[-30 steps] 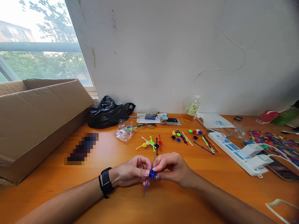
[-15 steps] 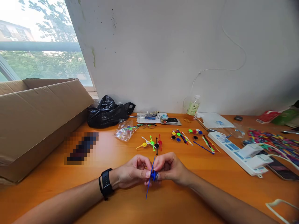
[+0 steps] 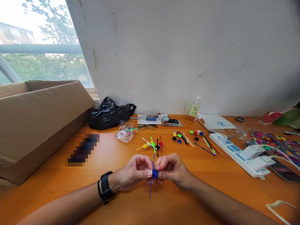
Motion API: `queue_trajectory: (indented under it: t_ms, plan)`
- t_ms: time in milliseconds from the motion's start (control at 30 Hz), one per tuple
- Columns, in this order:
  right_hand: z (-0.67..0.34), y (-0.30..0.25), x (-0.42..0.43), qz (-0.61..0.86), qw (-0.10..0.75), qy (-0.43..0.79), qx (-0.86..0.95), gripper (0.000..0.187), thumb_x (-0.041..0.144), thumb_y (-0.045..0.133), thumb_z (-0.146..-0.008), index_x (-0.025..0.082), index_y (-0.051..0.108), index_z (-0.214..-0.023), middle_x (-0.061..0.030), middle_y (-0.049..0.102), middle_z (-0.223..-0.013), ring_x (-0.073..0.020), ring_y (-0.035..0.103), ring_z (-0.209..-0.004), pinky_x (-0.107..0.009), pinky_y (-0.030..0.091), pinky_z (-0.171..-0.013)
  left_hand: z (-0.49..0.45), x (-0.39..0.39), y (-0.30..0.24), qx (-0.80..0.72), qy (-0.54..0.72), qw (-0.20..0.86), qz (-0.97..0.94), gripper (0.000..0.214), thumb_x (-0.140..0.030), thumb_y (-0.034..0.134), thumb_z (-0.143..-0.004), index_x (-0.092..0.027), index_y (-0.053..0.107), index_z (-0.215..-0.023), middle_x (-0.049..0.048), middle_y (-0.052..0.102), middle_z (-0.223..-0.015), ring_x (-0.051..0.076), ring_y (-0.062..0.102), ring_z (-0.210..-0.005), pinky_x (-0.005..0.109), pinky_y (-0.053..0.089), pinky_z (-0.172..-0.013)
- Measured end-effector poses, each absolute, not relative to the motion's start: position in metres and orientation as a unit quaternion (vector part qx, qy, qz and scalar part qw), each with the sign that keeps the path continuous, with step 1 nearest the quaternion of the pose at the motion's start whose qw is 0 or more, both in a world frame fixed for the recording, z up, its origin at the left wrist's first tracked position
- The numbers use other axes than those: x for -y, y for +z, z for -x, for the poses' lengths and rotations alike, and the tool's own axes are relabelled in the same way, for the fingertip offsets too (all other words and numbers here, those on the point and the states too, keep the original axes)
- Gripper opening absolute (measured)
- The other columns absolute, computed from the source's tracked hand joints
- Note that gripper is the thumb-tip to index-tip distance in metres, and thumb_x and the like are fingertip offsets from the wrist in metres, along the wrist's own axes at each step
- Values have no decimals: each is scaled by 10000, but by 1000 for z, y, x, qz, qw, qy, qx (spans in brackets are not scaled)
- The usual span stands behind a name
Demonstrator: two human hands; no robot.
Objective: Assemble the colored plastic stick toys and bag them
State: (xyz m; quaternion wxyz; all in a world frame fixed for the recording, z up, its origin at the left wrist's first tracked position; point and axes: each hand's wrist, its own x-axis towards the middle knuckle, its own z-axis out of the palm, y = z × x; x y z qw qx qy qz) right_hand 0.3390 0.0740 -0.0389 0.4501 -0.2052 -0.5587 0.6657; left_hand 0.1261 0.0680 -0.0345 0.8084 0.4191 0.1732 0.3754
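My left hand point(image 3: 138, 170) pinches a thin blue arrow pointer point(image 3: 150, 189) at its middle, so the pointer stands nearly upright. Pressed against its right side is a small round blue base point(image 3: 155, 173), gripped between the thumb and fingers of my right hand point(image 3: 172, 172). The fingertips of both hands almost meet and partly cover the base, so I cannot tell whether the two pieces are joined. Just beyond the hands lie several arrow spinners, among them a yellow one point(image 3: 145, 146), a black one point(image 3: 157, 147) and a red one point(image 3: 160, 144).
Loose round bases point(image 3: 196, 139) and a blue arrow point(image 3: 205, 149) lie to the right, beside a white power strip point(image 3: 234, 153). A large cardboard box point(image 3: 39, 118) stands at left, with a black plastic bag point(image 3: 107, 115) behind. A bottle point(image 3: 194, 109) stands by the wall.
The blue pointer has turned slightly, from leaning to more upright. Both hands keep hold at nearly the same place. The view has shifted a little.
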Motion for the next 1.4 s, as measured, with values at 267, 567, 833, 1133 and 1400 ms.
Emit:
queue_trajectory:
  t_ms: [267, 567, 833, 1133, 1400]
  plan:
    - [-336, -37, -88, 237, 443, 693, 517, 283, 315, 923, -812, 182, 735, -977, -38, 795, -796, -158, 757, -619, -229, 609, -557, -128, -78, -28, -236, 416, 721, -501, 301, -405, 866, -870, -134, 751, -933, 74, 754, -827, 179, 702, -760, 279, 520, -721]
    - [-338, -38, -90, 301, 469, 652, 513, 302, 300, 965, -732, 205, 758, -930, -34, 790, -951, -186, 756, -881, -326, 611, -848, -124, -81, -29, -311, 456, 626, -551, 333, -398, 840, -884, -182, 745, -1119, 93, 754, -1091, 211, 694, -960, 325, 551, -863]
    - [-338, -30, -90, 358, 562, 578, 471, 348, 307, 995, -655, 232, 738, -878, -28, 791, -999, -218, 730, -983, -358, 564, -947, -132, -80, -44, -376, 523, 605, -469, 398, -406, 900, -808, -207, 688, -1080, 36, 724, -1037, 151, 672, -862, 261, 535, -784]
    - [-327, -40, -90, 319, 540, 595, 503, 294, 344, 984, -692, 244, 796, -894, -36, 773, -1053, -237, 741, -1031, -405, 557, -1027, -135, -74, -29, -347, 464, 629, -518, 488, -438, 885, -810, -181, 793, -1215, 102, 795, -1106, 259, 695, -1045, 349, 550, -911]
    - [-326, -31, -85, 321, 506, 631, 493, 348, 389, 906, -797, 264, 822, -1111, -58, 770, -1162, -242, 673, -1178, -385, 478, -1109, -130, -87, -39, -384, 512, 601, -479, 458, -433, 909, -786, -154, 805, -1134, 127, 810, -1141, 240, 735, -989, 336, 581, -898]
